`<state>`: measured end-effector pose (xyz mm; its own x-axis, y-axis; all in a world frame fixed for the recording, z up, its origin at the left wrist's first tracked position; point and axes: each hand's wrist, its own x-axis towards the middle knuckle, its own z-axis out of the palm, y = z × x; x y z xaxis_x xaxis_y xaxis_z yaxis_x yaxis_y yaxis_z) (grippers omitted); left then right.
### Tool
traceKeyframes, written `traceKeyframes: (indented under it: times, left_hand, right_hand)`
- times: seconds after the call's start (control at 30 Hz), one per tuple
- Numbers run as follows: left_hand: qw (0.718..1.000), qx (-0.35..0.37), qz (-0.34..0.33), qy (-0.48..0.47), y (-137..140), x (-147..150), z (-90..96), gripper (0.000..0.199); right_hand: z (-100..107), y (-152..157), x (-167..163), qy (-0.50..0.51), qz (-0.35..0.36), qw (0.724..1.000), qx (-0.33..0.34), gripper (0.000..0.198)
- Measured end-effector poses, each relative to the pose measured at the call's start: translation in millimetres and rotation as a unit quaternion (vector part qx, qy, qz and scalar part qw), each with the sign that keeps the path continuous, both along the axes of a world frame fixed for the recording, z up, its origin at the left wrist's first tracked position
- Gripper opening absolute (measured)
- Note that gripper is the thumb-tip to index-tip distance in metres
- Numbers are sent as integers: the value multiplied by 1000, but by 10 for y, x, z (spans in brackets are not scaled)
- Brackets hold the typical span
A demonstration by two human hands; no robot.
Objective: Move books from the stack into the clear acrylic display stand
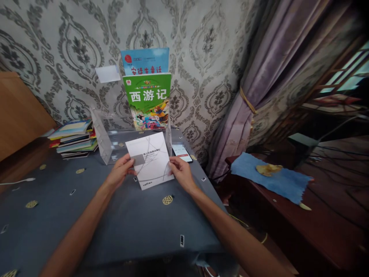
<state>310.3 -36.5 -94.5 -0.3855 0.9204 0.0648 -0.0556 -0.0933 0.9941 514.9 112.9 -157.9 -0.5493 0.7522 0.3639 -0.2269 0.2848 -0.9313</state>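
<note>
At the far left of the frame stands a flat-faced, smooth panel of brown wood (pixel 23 102). To its right, a loose stack of thin paper books (pixel 76 136) sits on matte grey cloth (pixel 115 231) printed with pineapples. Next comes a clear, glossy plastic stand (pixel 103 140), angular and see-through. Left of centre, the left hand (pixel 123 167) grips the left edge of a white booklet (pixel 155 165), thumb on the front; the booklet is in mid-frame, tilted, a thin near-square with fine grey curves. The right hand (pixel 182 172) pinches its right edge. Above it in the frame, a glossy green book (pixel 148 96) overlaps a blue book (pixel 145 60), both upright. Just beyond the right hand lies a flat phone (pixel 183 154). Further right hang a pleated mauve curtain (pixel 235 123) and, lower, a wavy-edged blue fabric piece (pixel 276 179) on dark red wood (pixel 259 209).

For movement, open cloth spreads at lower left and between the forearms; the table's right edge slants close beneath the right forearm.
</note>
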Motion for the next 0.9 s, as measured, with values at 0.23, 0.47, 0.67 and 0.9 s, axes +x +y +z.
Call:
traceKeyframes:
  times: [0.23, 0.47, 0.67, 0.9]
  left_hand:
    - [985, 45, 59, 155, 35, 107, 78, 31]
    - [979, -18, 79, 188, 105, 124, -596, 42]
    - [971, -25, 85, 221, 131, 83, -887, 50]
    - [973, -16, 74, 217, 133, 61, -926, 54]
  right_hand:
    - [81, -147, 20, -7, -20, 998, 64, 21]
    - [-6, -185, 30, -97, -48, 986, 125, 22]
    - [-44, -168, 29, -93, -45, 985, 137, 20]
    - [-67, -162, 41, -109, -47, 982, 147, 18]
